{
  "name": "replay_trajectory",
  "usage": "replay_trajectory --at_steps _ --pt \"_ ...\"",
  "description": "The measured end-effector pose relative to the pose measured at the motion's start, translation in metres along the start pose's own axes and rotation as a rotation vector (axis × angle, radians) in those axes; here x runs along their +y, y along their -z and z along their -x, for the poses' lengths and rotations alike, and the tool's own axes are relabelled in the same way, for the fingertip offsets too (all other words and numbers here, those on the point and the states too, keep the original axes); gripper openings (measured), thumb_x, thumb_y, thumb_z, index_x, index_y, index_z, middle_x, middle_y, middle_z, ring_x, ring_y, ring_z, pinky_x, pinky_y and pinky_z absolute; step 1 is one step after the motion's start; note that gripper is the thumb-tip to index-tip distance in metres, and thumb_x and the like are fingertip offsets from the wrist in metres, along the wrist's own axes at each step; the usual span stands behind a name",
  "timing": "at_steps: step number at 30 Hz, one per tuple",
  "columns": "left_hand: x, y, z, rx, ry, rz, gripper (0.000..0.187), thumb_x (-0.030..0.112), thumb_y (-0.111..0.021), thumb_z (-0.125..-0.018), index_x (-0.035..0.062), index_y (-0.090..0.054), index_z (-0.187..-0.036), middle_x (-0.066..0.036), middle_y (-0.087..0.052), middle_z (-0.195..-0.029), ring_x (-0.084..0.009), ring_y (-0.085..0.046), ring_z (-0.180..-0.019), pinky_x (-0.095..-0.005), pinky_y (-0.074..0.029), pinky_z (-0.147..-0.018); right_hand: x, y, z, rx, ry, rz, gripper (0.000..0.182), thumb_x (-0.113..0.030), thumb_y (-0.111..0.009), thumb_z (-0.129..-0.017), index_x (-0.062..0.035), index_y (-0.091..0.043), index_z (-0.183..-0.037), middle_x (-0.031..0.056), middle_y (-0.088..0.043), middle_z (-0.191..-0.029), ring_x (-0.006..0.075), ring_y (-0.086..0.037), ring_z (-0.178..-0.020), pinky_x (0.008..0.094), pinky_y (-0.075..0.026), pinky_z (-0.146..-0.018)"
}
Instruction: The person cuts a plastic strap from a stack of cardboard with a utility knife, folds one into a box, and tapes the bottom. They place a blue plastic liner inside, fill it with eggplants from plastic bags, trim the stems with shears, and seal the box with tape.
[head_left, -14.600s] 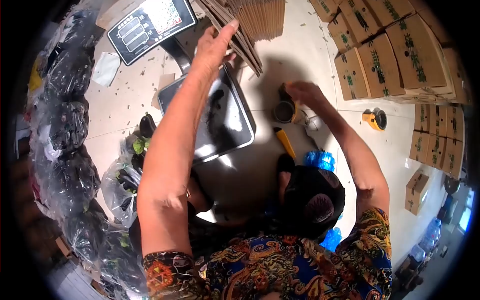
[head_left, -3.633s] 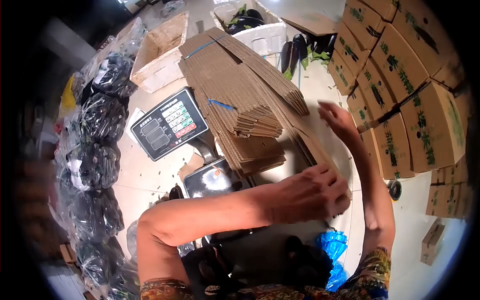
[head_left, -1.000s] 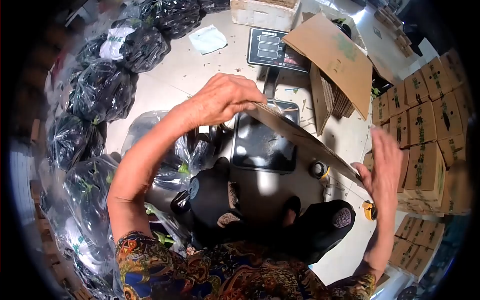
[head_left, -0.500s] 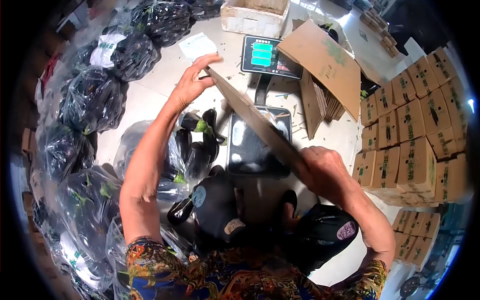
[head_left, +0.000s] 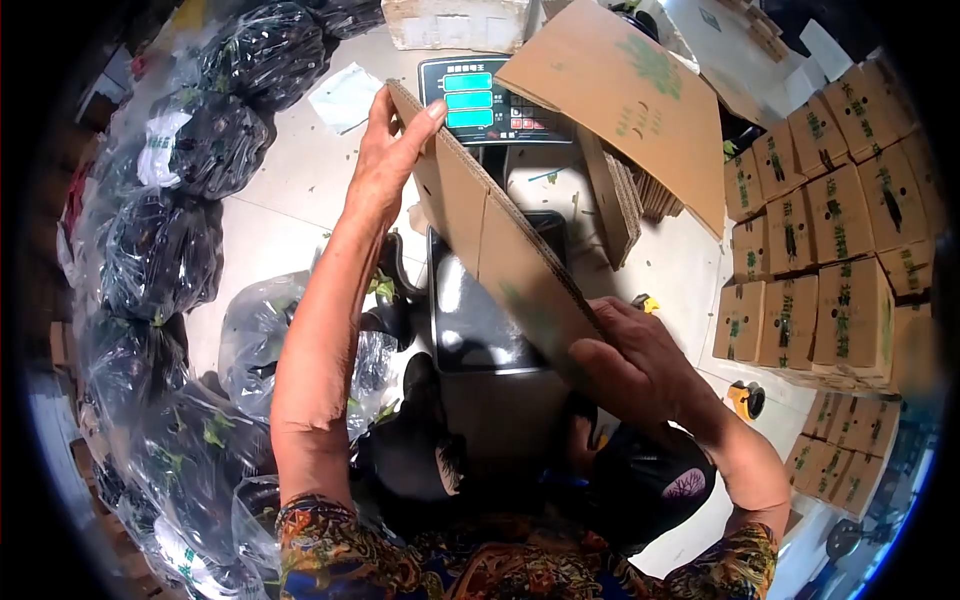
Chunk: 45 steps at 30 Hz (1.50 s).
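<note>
Well, the biggest thing is the pile of brown boxes point(head_left: 840, 310) on the right. On the left sits a long heap of clear bags point(head_left: 160, 250) with dark things inside. Next comes the flat cardboard point(head_left: 485, 235), held on a slant over the black scale point(head_left: 470, 335). I can't tell if its bottom touches. It looks light and stiff, dry and not slippery, though its corners might bend if squeezed hard. The two ends seem the best places to hold, with fingers on both sides. Its long way runs from far left to near right, and its thin ridged edge faces up. The left hand point(head_left: 385, 165) curls around the far end, thumb apart from fingers. The right hand point(head_left: 640, 365) grips the near end, bent tightly. Last, a little yellow tape holder point(head_left: 742, 400) sits off to the right.
</note>
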<state>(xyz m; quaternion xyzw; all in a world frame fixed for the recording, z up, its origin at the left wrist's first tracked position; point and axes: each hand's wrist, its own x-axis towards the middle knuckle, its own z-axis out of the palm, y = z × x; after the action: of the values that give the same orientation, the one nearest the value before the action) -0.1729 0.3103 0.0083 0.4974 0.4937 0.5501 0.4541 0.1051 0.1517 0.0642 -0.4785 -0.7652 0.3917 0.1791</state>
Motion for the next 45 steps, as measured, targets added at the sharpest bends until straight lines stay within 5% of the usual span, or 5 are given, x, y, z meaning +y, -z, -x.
replay_trajectory --at_steps 16,24,35,38,45 --pt "0.049 0.057 0.041 -0.24 0.15 -0.108 0.073 0.006 -0.049 -0.066 -0.0031 -0.044 -0.139 -0.012 -0.055 -0.129 -0.0224 -0.05 -0.119 -0.0288 -0.036 -0.102 0.056 0.027 0.004 0.25 0.094 -0.066 0.028 -0.023 -0.049 -0.095 0.0019 -0.061 -0.093 0.0191 -0.062 -0.072 0.0323 -0.061 -0.064 0.0367 -0.049 -0.063" --pt "0.048 0.025 0.099 -0.066 -0.42 -0.897 0.046 0.01 -0.056 -0.078 -0.004 -0.057 -0.123 -0.027 -0.063 -0.102 -0.0332 -0.066 -0.084 -0.037 -0.051 -0.076 0.025 0.01 -0.008 0.956 0.166 0.333 0.011 -0.004 -0.061 -0.085 0.0017 -0.061 -0.095 0.0173 -0.062 -0.088 0.0317 -0.06 -0.078 0.0375 -0.049 -0.071" --pt "0.018 -0.049 0.074 -1.375 -0.108 -0.92 0.054 0.049 -0.056 -0.093 -0.0035 -0.068 -0.09 -0.024 -0.057 -0.122 -0.0403 -0.052 -0.117 -0.0445 -0.041 -0.101 0.076 -0.046 -0.061 0.518 0.559 0.543 0.044 -0.001 -0.06 -0.082 0.0028 -0.052 -0.126 0.0175 -0.051 -0.133 0.0367 -0.048 -0.122 0.0429 -0.043 -0.096" --pt "0.059 -0.031 0.077 -0.951 0.479 -0.272 0.052 0.045 -0.052 -0.097 -0.0011 -0.062 -0.118 -0.019 -0.061 -0.124 -0.0305 -0.06 -0.113 -0.0396 -0.049 -0.094 0.099 -0.059 -0.077 0.341 0.653 0.636 0.05 -0.015 -0.056 -0.082 0.0033 -0.051 -0.128 0.0173 -0.049 -0.138 0.0325 -0.046 -0.126 0.0382 -0.043 -0.095" --pt "0.043 0.012 0.136 -0.443 -0.175 -0.457 0.051 0.037 -0.04 -0.1 -0.0019 -0.053 -0.131 -0.018 -0.063 -0.12 -0.024 -0.061 -0.109 -0.0366 -0.044 -0.096 0.112 -0.073 -0.082 0.215 0.519 0.586 0.054 -0.008 -0.057 -0.082 0.0001 -0.048 -0.135 0.0143 -0.044 -0.145 0.0281 -0.048 -0.125 0.0375 -0.044 -0.092"
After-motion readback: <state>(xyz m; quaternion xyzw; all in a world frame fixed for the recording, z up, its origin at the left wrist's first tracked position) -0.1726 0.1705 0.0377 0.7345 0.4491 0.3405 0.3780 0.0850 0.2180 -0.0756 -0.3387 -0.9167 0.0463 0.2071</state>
